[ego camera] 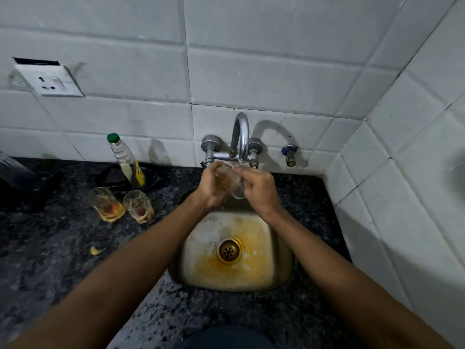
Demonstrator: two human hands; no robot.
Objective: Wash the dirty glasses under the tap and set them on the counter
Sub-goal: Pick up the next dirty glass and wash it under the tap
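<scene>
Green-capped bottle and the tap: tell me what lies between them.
In the head view, only bare white wall tile and dark counter lie between the green-capped bottle and the tap; the bottle's shadow falls on the tile.

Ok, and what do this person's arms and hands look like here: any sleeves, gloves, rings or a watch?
Both forearms are bare right down to the frame's lower edge, with no sleeves in view. The left hand and right hand wear no gloves, and no rings, watch or bracelets show on the visible sides.
</scene>
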